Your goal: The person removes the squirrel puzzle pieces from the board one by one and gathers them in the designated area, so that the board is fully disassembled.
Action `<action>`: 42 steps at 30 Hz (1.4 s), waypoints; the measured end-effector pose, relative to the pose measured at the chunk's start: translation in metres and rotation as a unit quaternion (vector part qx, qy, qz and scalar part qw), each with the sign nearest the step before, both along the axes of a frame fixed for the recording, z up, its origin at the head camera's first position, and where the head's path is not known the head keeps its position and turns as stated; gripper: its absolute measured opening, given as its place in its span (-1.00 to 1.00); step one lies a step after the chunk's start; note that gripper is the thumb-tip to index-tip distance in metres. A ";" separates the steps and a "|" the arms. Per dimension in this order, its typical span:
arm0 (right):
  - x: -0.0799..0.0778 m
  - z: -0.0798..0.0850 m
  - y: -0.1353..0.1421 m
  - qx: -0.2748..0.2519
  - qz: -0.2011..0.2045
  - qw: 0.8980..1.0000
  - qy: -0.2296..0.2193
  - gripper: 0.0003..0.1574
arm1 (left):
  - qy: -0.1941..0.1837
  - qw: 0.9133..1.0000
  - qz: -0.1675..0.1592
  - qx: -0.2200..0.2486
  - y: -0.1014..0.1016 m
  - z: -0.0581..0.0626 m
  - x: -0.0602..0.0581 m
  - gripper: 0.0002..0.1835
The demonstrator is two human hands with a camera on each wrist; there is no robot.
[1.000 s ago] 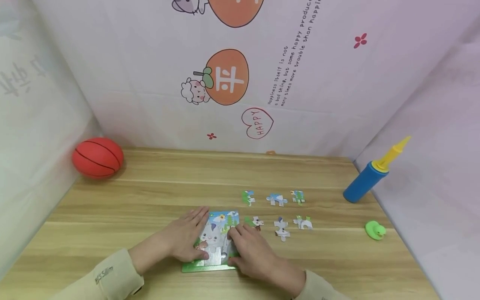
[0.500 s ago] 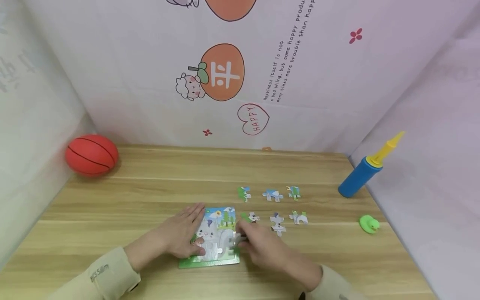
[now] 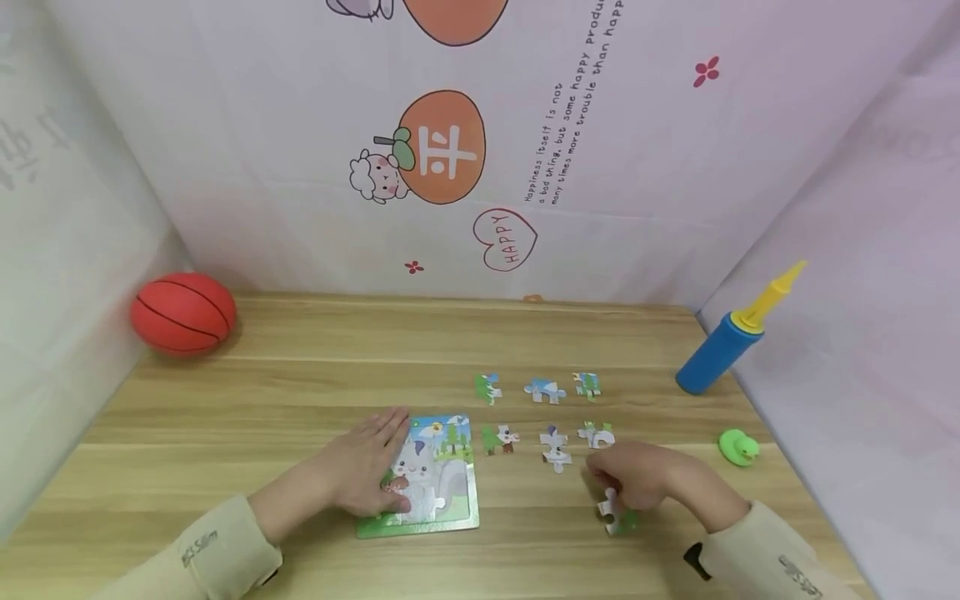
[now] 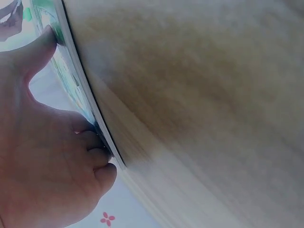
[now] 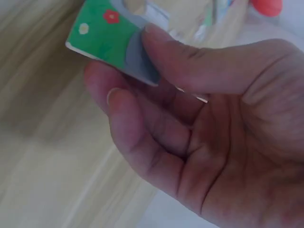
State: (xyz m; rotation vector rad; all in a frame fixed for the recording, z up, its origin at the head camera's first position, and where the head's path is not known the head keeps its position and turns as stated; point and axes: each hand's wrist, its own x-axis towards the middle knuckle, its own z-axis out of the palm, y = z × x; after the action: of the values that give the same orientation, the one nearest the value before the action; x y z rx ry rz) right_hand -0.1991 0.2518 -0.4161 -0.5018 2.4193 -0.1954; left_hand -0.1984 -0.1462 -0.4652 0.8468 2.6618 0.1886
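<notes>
1. Half a second ago my right hand (image 3: 637, 475) was at the puzzle board's (image 3: 435, 527) right edge; now it is well off at the board's three o'clock, bringing a puzzle piece (image 5: 99, 38) with it. The brown-and-white loose piece (image 3: 506, 439) it partly covered now shows whole.
2. My left hand (image 3: 366, 462) has stayed at the board's nine o'clock.
3. On the wall cloth (image 3: 637, 167), toward one o'clock, I read "HAPPY" inside a heart (image 3: 506, 239); farther up that way, "Happiness itself is not a bad thing, but some happy...". Lettering on my cuffs (image 3: 225, 542) is too small to read surely.
4. My right thumb and fingers pinch the piece, green with red and white flowers and a grey edge; it juts out at the hand's seven o'clock.
5. My left hand rests on the board, fingers extended toward one o'clock, thumb spread apart.
6. Six loose pieces lie between the board's one and three o'clock, in two rows.
</notes>
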 end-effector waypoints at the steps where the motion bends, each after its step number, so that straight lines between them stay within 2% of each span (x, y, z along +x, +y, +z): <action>1: -0.001 -0.002 0.004 0.006 -0.006 1.000 -0.001 -0.61 | -0.001 1.000 0.001 0.002 0.000 0.000 0.000 0.20; 10: -0.006 -0.017 0.019 0.001 -0.030 0.998 0.048 -0.63 | 0.001 1.000 0.006 0.005 -0.001 -0.002 0.001 0.21; 17: -0.008 -0.022 0.018 0.015 -0.051 0.997 0.060 -0.65 | 0.000 1.000 0.004 0.002 -0.001 -0.003 0.000 0.19; 24: -0.005 -0.026 0.017 0.024 -0.036 0.995 0.092 -0.70 | 0.015 1.000 0.005 -0.004 0.001 -0.005 0.000 0.19; 32: -0.003 -0.024 0.014 0.036 -0.042 0.992 0.110 -0.73 | 0.018 1.000 0.002 0.003 0.000 -0.005 0.000 0.19; 37: 0.001 -0.024 0.014 0.045 -0.033 0.990 0.129 -0.65 | 0.014 1.000 0.005 0.002 0.002 -0.004 -0.001 0.19; 42: 0.007 -0.018 0.001 0.073 -0.043 0.982 0.171 -0.31 | 0.028 1.000 0.001 -0.008 0.004 -0.004 -0.001 0.19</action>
State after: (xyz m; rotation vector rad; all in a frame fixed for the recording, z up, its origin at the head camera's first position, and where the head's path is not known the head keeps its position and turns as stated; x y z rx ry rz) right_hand -0.1916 0.2532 -0.4339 -0.3896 2.7680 0.0368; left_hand -0.1989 -0.1422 -0.4690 0.8569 2.7130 0.1465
